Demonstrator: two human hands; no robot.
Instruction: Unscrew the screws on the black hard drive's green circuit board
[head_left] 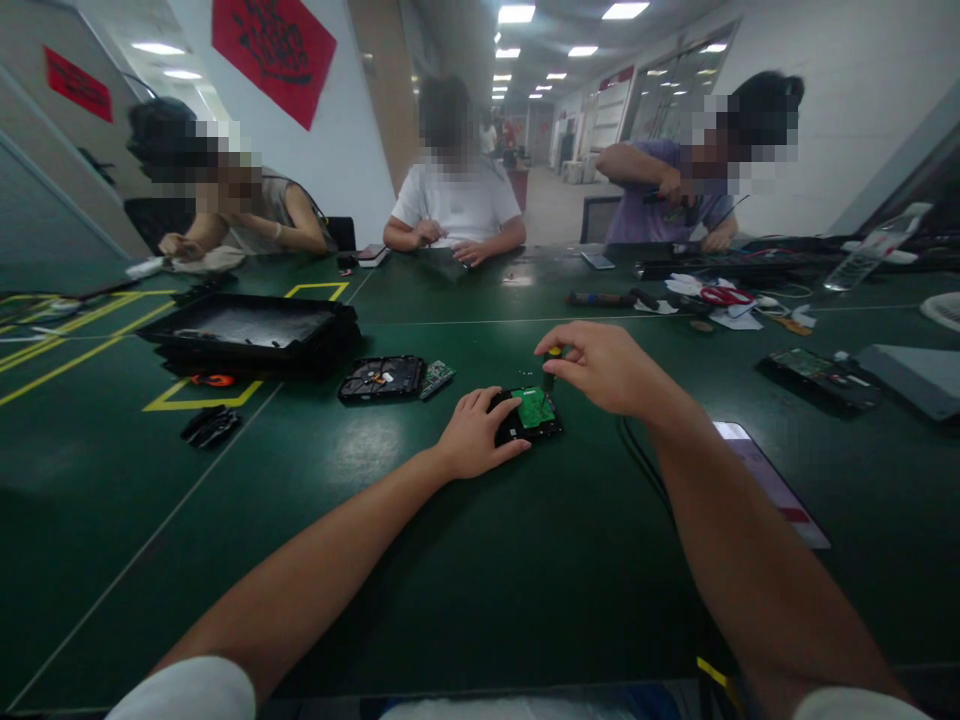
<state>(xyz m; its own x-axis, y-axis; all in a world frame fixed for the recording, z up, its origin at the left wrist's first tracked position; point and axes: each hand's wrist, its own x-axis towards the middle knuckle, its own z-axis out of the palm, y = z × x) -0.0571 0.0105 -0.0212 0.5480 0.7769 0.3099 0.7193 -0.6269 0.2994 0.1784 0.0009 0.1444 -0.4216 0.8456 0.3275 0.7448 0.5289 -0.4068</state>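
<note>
A hard drive [553, 430] lies flat on the green table, its green circuit board [531, 408] facing up. My left hand [476, 435] grips the drive's left end, thumb along the near edge and fingers over the far side. Above the board's right part, my right hand [607, 368] pinches a small screwdriver [549, 380] by its yellow-topped handle. The screwdriver stands nearly upright with its tip down at the board; my fingers partly cover the handle. Just beyond the drive are tiny pieces [525, 373], too small to make out.
Left of the drive lie another black drive [382, 378] and a loose circuit board [436, 378]. Stacked black trays [255, 330] stand farther left. A phone [772, 485] lies beneath my right forearm, near a black cable [641, 455]. Several people sit across the table.
</note>
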